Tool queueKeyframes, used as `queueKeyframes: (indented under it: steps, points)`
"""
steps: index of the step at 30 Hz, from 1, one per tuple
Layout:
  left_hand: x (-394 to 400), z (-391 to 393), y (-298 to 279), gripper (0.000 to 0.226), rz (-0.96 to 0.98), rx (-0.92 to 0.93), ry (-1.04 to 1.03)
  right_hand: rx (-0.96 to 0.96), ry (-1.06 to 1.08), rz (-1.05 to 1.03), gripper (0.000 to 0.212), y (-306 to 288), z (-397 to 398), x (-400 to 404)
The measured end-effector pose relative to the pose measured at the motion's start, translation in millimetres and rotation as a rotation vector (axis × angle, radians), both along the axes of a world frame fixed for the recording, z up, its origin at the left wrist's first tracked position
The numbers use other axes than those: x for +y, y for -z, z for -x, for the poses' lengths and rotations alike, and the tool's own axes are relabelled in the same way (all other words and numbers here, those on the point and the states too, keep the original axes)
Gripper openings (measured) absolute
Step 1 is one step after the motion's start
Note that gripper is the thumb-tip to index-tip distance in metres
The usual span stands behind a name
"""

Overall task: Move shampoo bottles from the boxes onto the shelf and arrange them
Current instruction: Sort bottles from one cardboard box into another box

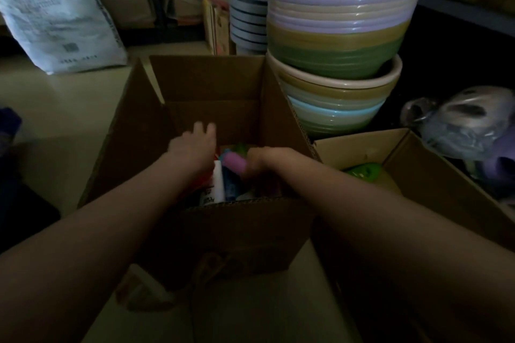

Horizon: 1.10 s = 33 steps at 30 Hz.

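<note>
Reaching into the open cardboard box (195, 86) on the floor (55, 108), both hands are down among the shampoo bottles (220, 184) packed at its near side. The left hand (195, 145) hangs over the box interior with fingers spread and relaxed; its grip is released and holds nothing. The right hand (264, 161) is beside a bottle with a pink cap (235, 166), and its fingers appear curled at that cap, but blur and poor light prevent a firm reading, so I cannot tell whether its grip is grasping the bottle.

A white bottle and a blue one lie against the near wall of the box, still inside. A second box (418, 175) stands just to the right, touching the first, with a green item (365, 171) showing in it; what it is cannot be confirmed.

Behind the boxes stands a stack of plastic basins (340, 36), and a white sack (55, 8) leans at the far left.

Assessment: no bottle is seen out of a box, and the shelf to be stocked cannot be identified here. The task appears early, or between trips. Lifting, carrying, placing and arranging remain for these bottles.
</note>
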<state>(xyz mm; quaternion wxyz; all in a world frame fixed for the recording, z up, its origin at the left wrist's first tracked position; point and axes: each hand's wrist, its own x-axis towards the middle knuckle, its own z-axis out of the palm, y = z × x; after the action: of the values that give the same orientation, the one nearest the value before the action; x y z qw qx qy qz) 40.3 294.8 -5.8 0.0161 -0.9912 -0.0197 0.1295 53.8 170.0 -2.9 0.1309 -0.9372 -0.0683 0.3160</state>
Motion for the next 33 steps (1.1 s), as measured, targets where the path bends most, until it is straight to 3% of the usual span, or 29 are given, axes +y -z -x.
queueKeyframes:
  steps: [4,8,10,13,15,18,20,24,26,30,33]
  points:
    - [-31.6,-7.9,-14.6,0.062,0.062,-0.291,0.128,-0.25,-0.196,0.023,0.028,-21.9,-4.1,-3.8]
    - [-70.0,-9.5,-39.7,0.056,0.331,-0.572,0.12,-0.708,-0.271,0.039,0.03,-60.9,-14.9,-47.9]
    - [-96.5,-6.7,-53.5,0.053,0.426,-0.696,0.166,-0.864,-0.242,-0.06,0.027,-78.4,-14.2,-91.7]
    - [-149.2,6.0,-64.4,0.05,0.442,-0.804,0.39,-0.955,-0.016,-0.175,0.023,-83.1,0.5,-171.3]
    - [-196.1,23.6,-54.5,0.049,0.39,-0.763,0.589,-0.827,0.028,-0.046,0.02,-51.1,13.6,-230.3]
    - [-264.8,53.7,-14.1,0.05,0.238,-0.535,0.871,-0.461,-0.067,0.186,0.015,13.7,44.6,-293.9]
    - [-295.6,64.3,19.6,0.054,0.109,-0.374,1.0,-0.264,-0.106,0.319,0.027,50.0,63.9,-316.7]
    - [-321.1,68.2,68.6,0.053,-0.075,-0.1,1.09,0.065,-0.479,0.489,0.045,111.8,90.0,-327.8]
    - [-325.0,69.2,85.3,0.056,-0.185,-0.004,1.119,0.086,-0.644,0.543,0.038,130.2,101.7,-329.9]
    - [-329.7,71.1,106.2,0.055,-0.275,0.081,1.129,-0.07,-0.95,0.551,0.027,159.3,124.8,-335.4]
    - [-332.6,71.7,114.0,0.053,-0.302,0.085,1.116,-0.198,-0.896,0.453,0.042,178.4,130.2,-336.4]
